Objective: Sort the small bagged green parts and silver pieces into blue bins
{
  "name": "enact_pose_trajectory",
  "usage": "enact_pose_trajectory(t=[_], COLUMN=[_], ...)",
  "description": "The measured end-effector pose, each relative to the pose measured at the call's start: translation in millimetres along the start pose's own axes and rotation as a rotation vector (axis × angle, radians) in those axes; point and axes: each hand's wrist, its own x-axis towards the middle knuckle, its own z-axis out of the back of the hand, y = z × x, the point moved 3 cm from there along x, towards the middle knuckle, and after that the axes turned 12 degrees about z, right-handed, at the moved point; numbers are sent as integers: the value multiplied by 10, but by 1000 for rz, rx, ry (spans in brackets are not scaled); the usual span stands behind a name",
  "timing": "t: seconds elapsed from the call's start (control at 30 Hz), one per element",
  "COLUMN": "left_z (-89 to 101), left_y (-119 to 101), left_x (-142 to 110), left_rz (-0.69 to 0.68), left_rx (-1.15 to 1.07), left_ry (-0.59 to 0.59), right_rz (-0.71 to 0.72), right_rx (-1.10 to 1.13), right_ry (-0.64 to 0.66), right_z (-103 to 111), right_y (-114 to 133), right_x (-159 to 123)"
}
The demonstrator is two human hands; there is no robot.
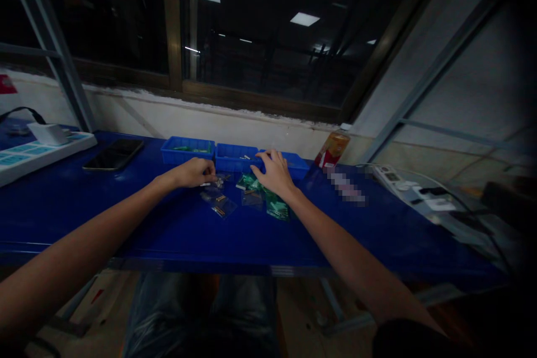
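My left hand [193, 172] is closed, fingertips bent down beside a small clear bag of metal pins [220, 182]; what they pinch is too small and dark to make out. Just in front lies another clear bag [222, 207] with brass-coloured pins. My right hand [274, 172] reaches to the front edge of the blue bins, its thumb and fingers apart, with nothing visible between them. Under and beside its wrist are green packets [277, 207] and a clear bag [251, 198]. The middle blue bin [231, 164] holds a few small pale pieces.
A left bin [171, 155] holds green packets; a right bin [300, 168] is partly covered by my hand. A phone [114, 155] and power strip [79, 145] lie left. A drink bottle [333, 147] stands right, near a second power strip [388, 176]. Windows rise behind.
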Motion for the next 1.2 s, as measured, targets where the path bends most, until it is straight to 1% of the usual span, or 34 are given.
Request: enact_pose_trajectory(t=[0.07,0.13,0.2,0.27,0.33,0.43,0.5,0.57,0.6,0.67,0.73,0.8,0.83,0.9,0.97,1.0,1.07,1.1,1.13,1.2], left_z=[62,113,132,132,135,145,146,138,130,98,52,19,17,34,67,80,92,89,81,56], left_y=[-70,-140,-190,-214,-216,-231,-264,-295,-302,-301,-299,-309,-313,-311,-297,-291,-289,-294,-303,-324], left_x=[-19,-48,-70,-77,-75,-80,-99,-124,-136,-157,-167,-164,-159,-147,-136,-132,-126,-125,-124,-125], left_rz=[-27,-64,-94,-113,-116,-130,-138,-100,-54,62,142,122,86,10,-33,-43,-56,-62,-68,-75], left_rx=[-53,-135,-254,-386,-499,-582,-582,-593,-624,-741,-876,-955,-976,-993,-992,-987,-975,-969,-959,-925], left_ry=[-131,-226,-232,-194,-171,-142,-113,-97,-93,-69,-21,30,32,-3,-67,-92,-120,-123,-120,-111], right_rz=[16,-1,-39,-65,-84,-138,-181,-211,-202,-119,3,81,98,106,62,16,-115,-178,-224,-267], right_rx=[77,247,496,710,807,832,860,888,876,790,685,639,645,700,814,881,1000,1046,1085,1150], right_ry=[-70,-70,10,71,49,-31,-44,-67,-99,-169,-194,-169,-149,-121,-141,-172,-241,-251,-239,-182], right_z=[48,54,9,-38,-55,-52,-45,-12,24,126,221,267,269,245,203,180,133,106,78,26], right_y=[173,349,500,605,642,618,602,599,602,625,667,708,725,752,758,748,706,684,665,640], right_x=[56,139,235,321,370,333,253,173,146,120,116,113,109,102,104,109,120,127,133,143])
